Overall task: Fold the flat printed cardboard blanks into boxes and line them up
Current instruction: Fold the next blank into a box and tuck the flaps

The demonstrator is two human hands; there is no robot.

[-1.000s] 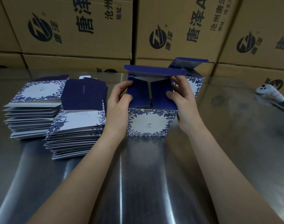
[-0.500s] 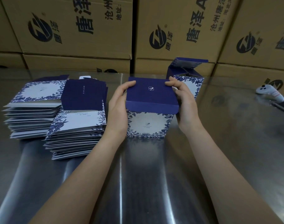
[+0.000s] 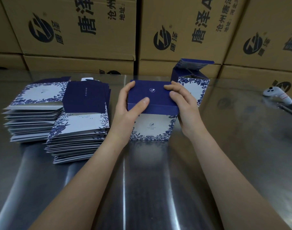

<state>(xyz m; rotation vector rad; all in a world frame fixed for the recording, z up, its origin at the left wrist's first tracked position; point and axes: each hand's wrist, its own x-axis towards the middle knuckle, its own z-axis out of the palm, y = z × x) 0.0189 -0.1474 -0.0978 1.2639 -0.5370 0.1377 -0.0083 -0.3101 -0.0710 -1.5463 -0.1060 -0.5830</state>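
A printed box (image 3: 152, 128) is being held upright at the middle of the steel table (image 3: 142, 188). Its dark blue lid flap (image 3: 150, 95) is being pressed flat over the top, so its inside is being hidden. It is being gripped by the left hand (image 3: 126, 110), thumb on the lid and fingers curled round the left edge, and by the right hand (image 3: 183, 105), fingers curled over the right edge. Just behind on the right, a second box (image 3: 196, 87) is standing with its lid raised; its contents cannot be told. Two stacks of flat blanks (image 3: 78, 130) are lying to the left.
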